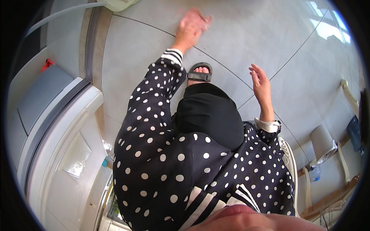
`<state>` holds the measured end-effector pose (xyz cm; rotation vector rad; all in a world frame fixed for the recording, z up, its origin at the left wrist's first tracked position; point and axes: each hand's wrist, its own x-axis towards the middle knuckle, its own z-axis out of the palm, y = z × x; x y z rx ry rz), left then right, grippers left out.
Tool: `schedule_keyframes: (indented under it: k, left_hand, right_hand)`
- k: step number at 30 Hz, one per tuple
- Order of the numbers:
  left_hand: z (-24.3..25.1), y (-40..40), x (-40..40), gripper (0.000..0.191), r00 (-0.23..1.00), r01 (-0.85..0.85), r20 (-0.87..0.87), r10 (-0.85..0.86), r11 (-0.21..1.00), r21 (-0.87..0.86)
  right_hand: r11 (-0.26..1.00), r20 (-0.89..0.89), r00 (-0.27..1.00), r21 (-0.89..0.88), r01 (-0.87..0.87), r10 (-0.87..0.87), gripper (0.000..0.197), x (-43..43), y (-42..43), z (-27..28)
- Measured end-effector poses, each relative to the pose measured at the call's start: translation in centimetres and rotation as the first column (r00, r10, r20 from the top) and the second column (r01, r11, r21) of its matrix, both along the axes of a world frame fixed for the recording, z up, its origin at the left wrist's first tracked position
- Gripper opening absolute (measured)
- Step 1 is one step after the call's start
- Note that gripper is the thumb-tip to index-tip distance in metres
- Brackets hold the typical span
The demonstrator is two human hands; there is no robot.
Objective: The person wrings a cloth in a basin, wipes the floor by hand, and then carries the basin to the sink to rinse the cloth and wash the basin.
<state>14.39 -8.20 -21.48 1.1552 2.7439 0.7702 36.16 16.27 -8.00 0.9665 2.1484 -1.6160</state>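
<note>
My left hand (193, 27) is stretched forward over the grey tiled floor (231, 43). It is blurred, so I cannot make out its fingers well, and no object shows in it. My right hand (261, 83) hangs above the tiles to the right of my leg, empty, with the fingers loosely bent and the thumb apart. One foot in a dark strapped sandal (200, 72) stands on the floor between the hands. Black trousers (208, 115) and polka-dot sleeves (157, 95) cover part of the floor below.
A doorway with a dark metal track (94, 43) runs along the left, near a white panelled door (69, 156). The edge of a pale green plastic object (120, 4) shows at the top. A carved white chair (287, 156) stands close on my right, with a clear plastic bottle (316, 171) beyond it.
</note>
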Motion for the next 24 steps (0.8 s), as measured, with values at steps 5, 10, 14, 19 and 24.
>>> schedule_keyframes:
  k: [5, 10, 14, 19, 24]
  left_hand:
    - [3.6, -1.1, 5.5, 0.032, 0.875, 0.482, 0.105, -0.472, 0.868, -0.116]
    - [3.0, -11.3, 7.8, 0.034, 0.919, 0.393, 0.130, -0.371, 0.878, -0.274]
    - [3.8, -18.8, 7.9, 0.034, 0.966, 0.133, 0.248, -0.065, 0.955, -0.266]
    - [6.0, -28.2, 3.3, 0.027, -0.010, -0.830, 0.903, 0.429, 0.501, -0.247]
    - [3.0, -25.6, 3.1, 0.035, 0.068, -0.843, 0.672, 0.738, 0.402, -0.356]
  right_hand:
    - [0.999, -0.020, 0.999, 0.042, -0.032, 0.033, 0.030, -0.2, 0.2, -0.2]
    - [0.995, 0.008, 0.998, 0.074, -0.059, 0.059, 0.029, 0.2, 0.9, -0.4]
    - [0.995, -0.027, 0.999, 0.097, -0.026, 0.029, 0.029, 1.8, 2.0, -2.0]
    - [0.997, -0.029, 0.999, 0.071, -0.020, 0.022, 0.029, 2.0, 1.9, -2.8]
    - [0.993, -0.011, 0.994, 0.061, -0.104, 0.104, 0.030, 0.2, 0.7, -2.4]
